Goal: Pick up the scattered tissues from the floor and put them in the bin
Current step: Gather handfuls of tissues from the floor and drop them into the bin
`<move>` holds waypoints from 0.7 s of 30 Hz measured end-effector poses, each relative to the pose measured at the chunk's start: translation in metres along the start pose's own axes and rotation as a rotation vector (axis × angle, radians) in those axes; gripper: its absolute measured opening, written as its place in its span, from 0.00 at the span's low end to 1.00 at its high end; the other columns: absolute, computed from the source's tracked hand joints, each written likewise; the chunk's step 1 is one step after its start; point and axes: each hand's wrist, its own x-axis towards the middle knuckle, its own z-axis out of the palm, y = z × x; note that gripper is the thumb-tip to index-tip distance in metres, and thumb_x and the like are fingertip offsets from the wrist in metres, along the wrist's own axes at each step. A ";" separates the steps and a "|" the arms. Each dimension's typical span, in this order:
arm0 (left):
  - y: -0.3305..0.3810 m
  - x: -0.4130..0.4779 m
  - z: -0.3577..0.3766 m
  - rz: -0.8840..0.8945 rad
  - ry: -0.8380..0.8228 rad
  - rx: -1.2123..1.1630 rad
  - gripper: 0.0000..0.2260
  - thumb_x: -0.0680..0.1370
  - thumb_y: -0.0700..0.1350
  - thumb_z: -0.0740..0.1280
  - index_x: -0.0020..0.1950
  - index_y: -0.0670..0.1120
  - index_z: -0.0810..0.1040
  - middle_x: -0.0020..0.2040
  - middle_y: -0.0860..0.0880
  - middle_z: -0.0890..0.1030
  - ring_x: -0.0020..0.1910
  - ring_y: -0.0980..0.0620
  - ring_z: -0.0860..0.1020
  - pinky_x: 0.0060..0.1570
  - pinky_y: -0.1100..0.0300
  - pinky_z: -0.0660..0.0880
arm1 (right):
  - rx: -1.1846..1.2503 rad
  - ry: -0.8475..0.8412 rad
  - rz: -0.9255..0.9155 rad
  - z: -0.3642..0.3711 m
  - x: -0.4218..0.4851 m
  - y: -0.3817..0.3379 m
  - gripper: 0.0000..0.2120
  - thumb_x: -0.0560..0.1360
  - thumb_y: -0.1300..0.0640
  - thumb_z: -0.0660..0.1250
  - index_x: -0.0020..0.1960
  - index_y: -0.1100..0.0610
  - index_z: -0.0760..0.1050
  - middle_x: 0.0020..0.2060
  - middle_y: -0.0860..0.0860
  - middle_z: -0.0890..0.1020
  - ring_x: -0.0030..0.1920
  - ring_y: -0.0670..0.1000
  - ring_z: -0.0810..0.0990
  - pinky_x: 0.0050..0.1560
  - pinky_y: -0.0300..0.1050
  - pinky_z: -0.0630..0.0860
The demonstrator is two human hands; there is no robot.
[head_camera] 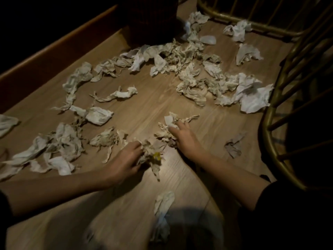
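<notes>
Several crumpled white tissues [191, 73] lie scattered over the wooden floor [144, 98]. My left hand [126, 161] is closed around a bunch of tissues [151, 156] with a small yellow speck in it. My right hand [182, 139] presses down on another clump of tissues [171, 123], fingers curled into it. The dark bin [151, 18] stands at the far top centre, partly in shadow. A single tissue [163, 206] lies close to me between my forearms.
A brass-coloured wire chair frame [281, 98] curves along the right side and the top right. A wooden skirting edge [54, 51] runs diagonally on the left. A grey scrap [234, 147] lies near the chair's base. More tissues [59, 145] pile at the left.
</notes>
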 end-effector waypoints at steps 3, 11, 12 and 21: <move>0.027 -0.014 0.016 0.138 0.027 -0.093 0.15 0.79 0.57 0.51 0.46 0.47 0.68 0.46 0.45 0.74 0.44 0.51 0.69 0.44 0.60 0.67 | 0.166 0.062 0.054 -0.030 -0.002 0.010 0.11 0.71 0.65 0.65 0.52 0.61 0.80 0.48 0.62 0.81 0.49 0.59 0.78 0.45 0.43 0.67; 0.064 -0.035 0.061 0.441 -0.303 0.093 0.14 0.74 0.43 0.59 0.58 0.42 0.66 0.62 0.40 0.68 0.57 0.45 0.66 0.55 0.49 0.72 | 0.081 0.326 0.495 -0.061 -0.062 0.084 0.17 0.73 0.63 0.63 0.60 0.54 0.76 0.57 0.60 0.78 0.59 0.61 0.73 0.61 0.52 0.69; 0.066 -0.037 0.062 0.487 -0.323 0.114 0.17 0.75 0.45 0.59 0.61 0.42 0.65 0.63 0.40 0.68 0.59 0.44 0.66 0.57 0.48 0.71 | 0.024 0.311 0.569 -0.055 -0.072 0.087 0.18 0.73 0.63 0.63 0.62 0.54 0.75 0.60 0.61 0.76 0.61 0.63 0.70 0.63 0.53 0.67; 0.051 -0.047 0.076 0.547 -0.368 0.091 0.09 0.76 0.45 0.59 0.55 0.47 0.71 0.60 0.45 0.72 0.59 0.47 0.66 0.56 0.49 0.71 | 0.127 0.313 0.555 -0.026 -0.099 0.074 0.15 0.71 0.66 0.63 0.55 0.55 0.80 0.52 0.60 0.79 0.54 0.61 0.76 0.53 0.46 0.71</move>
